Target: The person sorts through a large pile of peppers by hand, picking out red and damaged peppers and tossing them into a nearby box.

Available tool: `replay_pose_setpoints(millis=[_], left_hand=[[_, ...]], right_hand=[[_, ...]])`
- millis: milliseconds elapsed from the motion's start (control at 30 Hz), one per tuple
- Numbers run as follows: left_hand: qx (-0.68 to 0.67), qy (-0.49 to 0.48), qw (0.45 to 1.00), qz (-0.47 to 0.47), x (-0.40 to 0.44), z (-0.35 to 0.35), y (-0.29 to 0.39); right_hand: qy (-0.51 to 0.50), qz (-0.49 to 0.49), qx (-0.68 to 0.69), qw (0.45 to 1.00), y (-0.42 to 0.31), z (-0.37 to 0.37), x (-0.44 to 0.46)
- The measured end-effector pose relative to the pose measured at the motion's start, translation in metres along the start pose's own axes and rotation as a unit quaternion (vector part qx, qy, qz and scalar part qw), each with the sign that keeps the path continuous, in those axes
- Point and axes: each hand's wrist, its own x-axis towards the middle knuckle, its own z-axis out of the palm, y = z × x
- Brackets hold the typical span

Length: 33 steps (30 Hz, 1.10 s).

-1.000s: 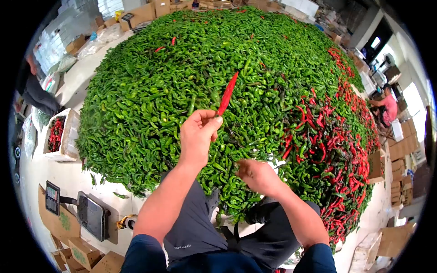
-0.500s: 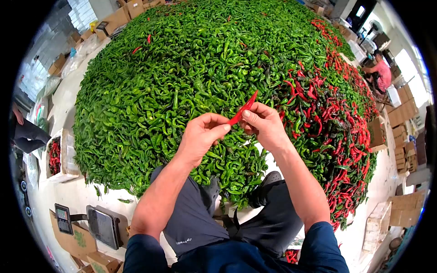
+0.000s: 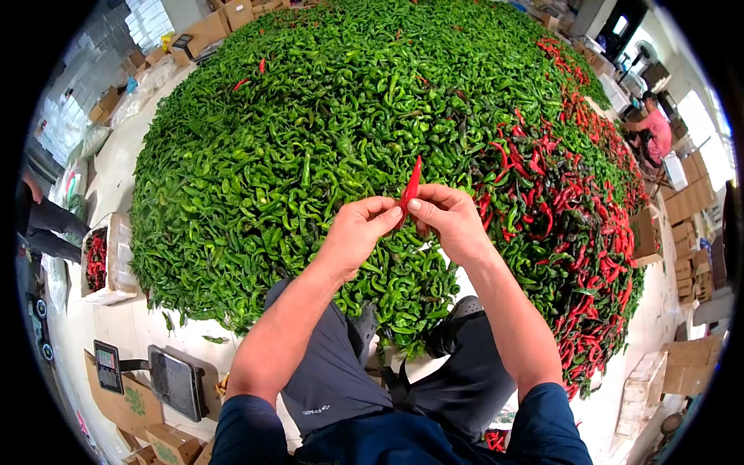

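Note:
A single red chili pepper (image 3: 413, 180) points upward between my two hands, its lower end pinched by both. My left hand (image 3: 363, 230) holds it from the left with thumb and fingertips closed. From the right, my right hand (image 3: 451, 222) grips the same chili between thumb and forefinger. Below and around them spreads a large heap of green peppers (image 3: 232, 186). Red chilies (image 3: 570, 232) lie mixed with green ones along the heap's right side.
A white foam box (image 3: 118, 260) of red chilies stands at the left. Nearer is a platform scale (image 3: 174, 381) with a display. Another person (image 3: 655, 130) sits at the far right by cardboard boxes (image 3: 688, 200). Someone's legs (image 3: 50, 229) show at the left edge.
The red chili has swung from a rightward slant to nearly upright. My hands have drawn closer together, and both still hold it.

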Motion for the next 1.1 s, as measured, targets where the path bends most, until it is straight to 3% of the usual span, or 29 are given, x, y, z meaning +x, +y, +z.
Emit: replay_pose_setpoints(millis=[100,233,600,733,867,933,1000,1100], left_hand=[[-0.026,-0.023,0.999,-0.035,0.002,-0.004,-0.001],[-0.011,0.021,0.998,0.06,-0.003,0.009,0.004],[0.0,-0.008,1.0,-0.024,0.002,0.004,0.003],[-0.003,-0.001,1.0,0.029,0.003,0.008,-0.006],[0.006,-0.007,0.999,0.052,0.003,0.007,-0.005],[0.059,-0.004,0.997,0.043,0.0,0.007,0.001],[0.036,0.024,0.998,0.046,0.004,0.005,-0.001],[-0.177,0.114,0.976,0.049,0.013,-0.016,0.006]], right_hand=[[-0.001,0.019,0.006,1.0,0.0,0.0,0.001],[0.003,0.017,0.006,1.0,0.0,0.0,0.003],[0.018,0.015,0.073,0.997,0.004,0.003,0.006],[0.05,0.012,0.041,0.998,0.0,0.007,0.005],[0.013,0.006,0.008,1.0,0.002,0.002,0.005],[0.021,0.001,0.011,1.0,0.005,0.004,0.005],[0.037,-0.017,0.025,0.999,0.006,0.007,0.005],[0.081,0.0,0.038,0.996,-0.002,0.011,-0.001]])
